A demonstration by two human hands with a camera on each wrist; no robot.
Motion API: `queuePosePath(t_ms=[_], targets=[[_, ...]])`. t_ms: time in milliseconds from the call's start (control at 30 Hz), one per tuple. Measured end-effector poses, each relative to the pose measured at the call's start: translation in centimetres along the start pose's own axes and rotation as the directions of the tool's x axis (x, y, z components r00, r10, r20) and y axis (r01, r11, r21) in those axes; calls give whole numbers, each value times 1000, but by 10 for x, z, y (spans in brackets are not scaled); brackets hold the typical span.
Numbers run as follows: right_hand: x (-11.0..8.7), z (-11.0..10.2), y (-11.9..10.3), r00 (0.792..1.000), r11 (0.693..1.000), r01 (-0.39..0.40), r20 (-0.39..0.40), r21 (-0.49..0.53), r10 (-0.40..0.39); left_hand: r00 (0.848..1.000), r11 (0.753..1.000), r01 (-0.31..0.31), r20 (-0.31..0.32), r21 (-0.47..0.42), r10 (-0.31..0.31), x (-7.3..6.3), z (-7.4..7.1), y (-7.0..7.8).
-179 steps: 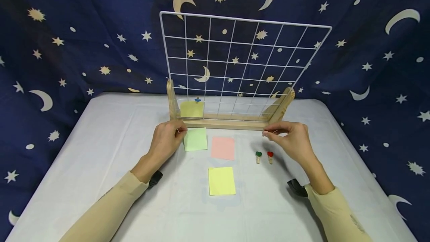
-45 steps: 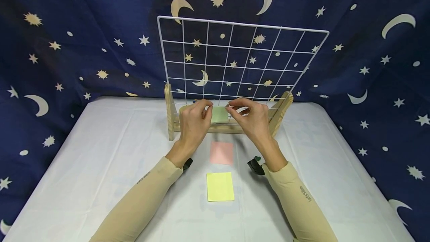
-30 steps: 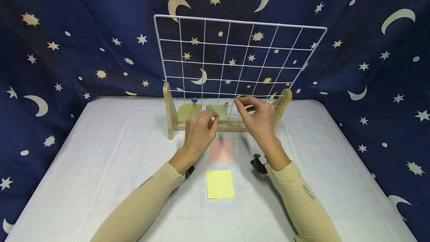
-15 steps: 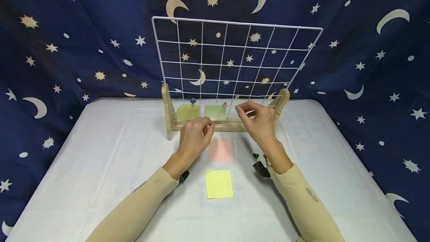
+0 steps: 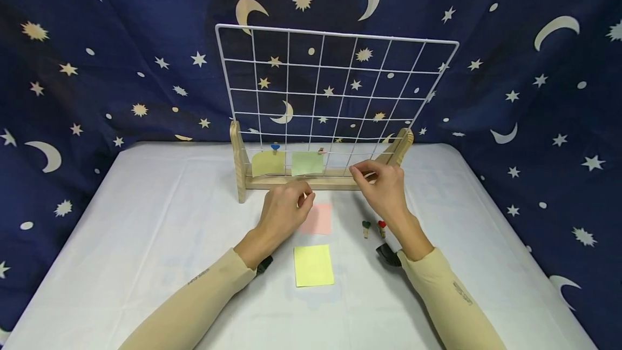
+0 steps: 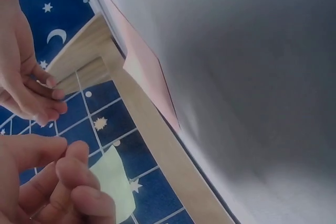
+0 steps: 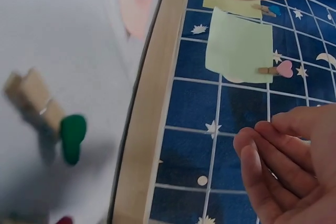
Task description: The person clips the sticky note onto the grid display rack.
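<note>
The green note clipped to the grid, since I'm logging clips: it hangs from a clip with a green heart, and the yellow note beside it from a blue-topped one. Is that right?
Not quite: the clip on the green note has a pink heart, not a green one, as the right wrist view shows. The yellow note beside it does hang from a blue-topped clip.

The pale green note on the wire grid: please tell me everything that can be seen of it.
The pale green note looks like a thin, squarish, plain paper sheet, slightly curved. It hangs low on the near side of the white wire grid; a wooden clip with a pink heart holds it near its upper right corner in the head view, and a yellowish note hangs to its left. Neither the left hand nor the right hand touches it.
</note>
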State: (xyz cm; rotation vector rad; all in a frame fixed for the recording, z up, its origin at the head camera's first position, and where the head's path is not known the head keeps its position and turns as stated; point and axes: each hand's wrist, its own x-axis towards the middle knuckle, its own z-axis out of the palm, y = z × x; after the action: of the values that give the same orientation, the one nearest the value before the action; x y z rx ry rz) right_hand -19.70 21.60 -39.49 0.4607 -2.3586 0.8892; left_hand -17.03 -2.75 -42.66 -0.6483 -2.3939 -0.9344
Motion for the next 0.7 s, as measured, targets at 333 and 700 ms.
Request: queuePosePath(t_ms=[333,700], targets=[[-22,-14,22,997,995,-26,68,-92,32,981,999,33,193,10,-34,-13,-11,4],[-43,-33,36,993,987,-22,113,-157,40,951,998,49,304,35,-57,-22,-18,0]])
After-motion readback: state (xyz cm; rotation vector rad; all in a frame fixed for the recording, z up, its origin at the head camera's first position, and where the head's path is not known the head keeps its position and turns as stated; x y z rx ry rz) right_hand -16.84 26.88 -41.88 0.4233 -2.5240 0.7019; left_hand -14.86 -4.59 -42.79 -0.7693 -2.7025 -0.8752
